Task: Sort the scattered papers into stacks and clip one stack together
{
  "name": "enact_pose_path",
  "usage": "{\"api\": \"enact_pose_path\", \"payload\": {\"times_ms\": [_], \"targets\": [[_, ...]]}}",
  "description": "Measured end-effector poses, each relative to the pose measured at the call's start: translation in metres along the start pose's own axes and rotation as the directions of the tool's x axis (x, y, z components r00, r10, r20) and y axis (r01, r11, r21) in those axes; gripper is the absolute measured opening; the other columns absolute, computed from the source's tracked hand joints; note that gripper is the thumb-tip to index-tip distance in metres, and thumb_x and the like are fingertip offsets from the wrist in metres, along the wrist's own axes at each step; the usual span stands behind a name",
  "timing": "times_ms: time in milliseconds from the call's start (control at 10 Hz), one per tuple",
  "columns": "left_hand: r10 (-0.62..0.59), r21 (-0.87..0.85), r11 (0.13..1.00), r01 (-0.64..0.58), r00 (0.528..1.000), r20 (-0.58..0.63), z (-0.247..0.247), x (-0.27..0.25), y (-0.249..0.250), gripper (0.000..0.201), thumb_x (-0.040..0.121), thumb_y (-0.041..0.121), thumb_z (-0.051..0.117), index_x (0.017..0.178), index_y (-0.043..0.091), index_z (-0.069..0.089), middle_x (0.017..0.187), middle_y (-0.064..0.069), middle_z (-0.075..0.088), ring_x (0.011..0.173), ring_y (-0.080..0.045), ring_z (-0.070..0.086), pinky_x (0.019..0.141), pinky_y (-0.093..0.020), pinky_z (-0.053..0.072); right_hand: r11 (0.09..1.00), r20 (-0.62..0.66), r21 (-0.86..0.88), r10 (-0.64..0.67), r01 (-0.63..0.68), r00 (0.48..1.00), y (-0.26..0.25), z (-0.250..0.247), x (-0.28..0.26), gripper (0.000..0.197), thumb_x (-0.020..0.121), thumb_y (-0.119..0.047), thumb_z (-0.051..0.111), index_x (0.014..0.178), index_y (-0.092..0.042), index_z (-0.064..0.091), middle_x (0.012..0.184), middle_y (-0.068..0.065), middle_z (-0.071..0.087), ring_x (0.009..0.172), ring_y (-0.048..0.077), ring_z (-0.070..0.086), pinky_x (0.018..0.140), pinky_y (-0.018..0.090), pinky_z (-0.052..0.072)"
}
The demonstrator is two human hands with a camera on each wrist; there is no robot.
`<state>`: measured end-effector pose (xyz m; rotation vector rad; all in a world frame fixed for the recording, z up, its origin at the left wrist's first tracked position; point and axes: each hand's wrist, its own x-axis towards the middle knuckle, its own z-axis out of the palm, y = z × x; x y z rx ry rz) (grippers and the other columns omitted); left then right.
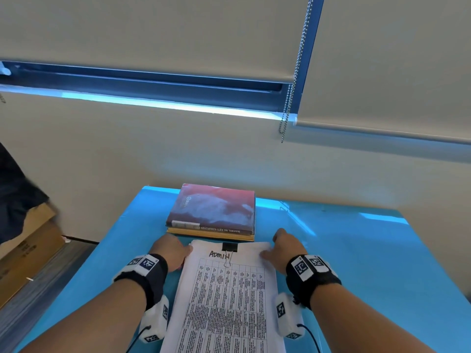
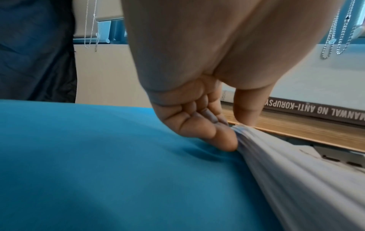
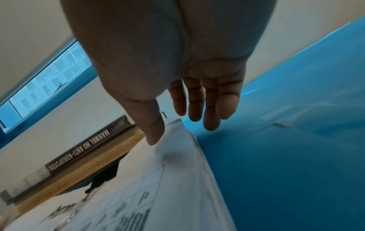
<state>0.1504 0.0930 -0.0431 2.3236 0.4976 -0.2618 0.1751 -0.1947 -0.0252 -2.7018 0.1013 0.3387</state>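
Papers (image 1: 226, 299) lay in one stack on the blue desk (image 1: 356, 250), near the front edge and directly before the person, with the word "ADMIN" written by hand above a printed table on the top sheet. A black binder clip (image 1: 229, 247) sat on the far edge of the stack, about in the middle, and its wire handle lay flat on the top sheet. The left hand (image 1: 171, 253) was at the far left corner of the stack; in the left wrist view its fingers (image 2: 199, 129) were curled against the edge of the sheets and its thumb came down on the other side of the corner, so it pinched the papers there. The right hand (image 1: 285, 247) was at the far right corner, with its fingers (image 3: 209, 106) straight and spread a little and nothing held in them; the thumb tip pointed down at the top sheet, but I could not tell if it touched it. Just behind the stack, close to the wall (image 1: 127, 154), lay two books (image 1: 214, 212) one on the other, the upper with a red and grey cover and the spine text "MANWAL NG ANTI-KORUPSYON". A bead chain (image 1: 293, 85) hung from the window blind (image 1: 153, 31) above. At the left of the desk stood a cardboard box (image 1: 28, 248).
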Motion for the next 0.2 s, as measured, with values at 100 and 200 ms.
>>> {"api": "enact_pose_path", "payload": {"times_ms": [100, 200], "targets": [[0.040, 0.029, 0.999, -0.039, 0.999, -0.026, -0.012, -0.013, 0.003, 0.041, 0.086, 0.037, 0.065, 0.062, 0.005, 0.057, 0.073, -0.022, 0.071, 0.062, -0.028, 0.061, 0.074, -0.043, 0.059, 1.000, -0.008, 0.019, -0.020, 0.020, 1.000, 0.004, -0.014, -0.016, 0.041, 0.086, -0.044, 0.063, 0.114, -0.017, 0.050, 0.115, 0.006, 0.057, 0.095, 0.022, 0.053, 0.079, 0.031, 0.043], [0.077, 0.061, 0.996, -0.073, 0.994, -0.071, -0.017, -0.042, -0.004, 0.037, 0.086, 0.037, 0.062, 0.061, 0.013, 0.048, 0.062, -0.011, 0.058, 0.058, -0.023, 0.050, 0.066, -0.036, 0.052, 0.998, -0.041, 0.050, -0.038, 0.040, 0.998, 0.019, -0.021, -0.043, 0.031, 0.086, -0.047, 0.061, 0.101, -0.022, 0.050, 0.106, 0.002, 0.060, 0.089, 0.019, 0.052, 0.078, 0.029, 0.042]]}}
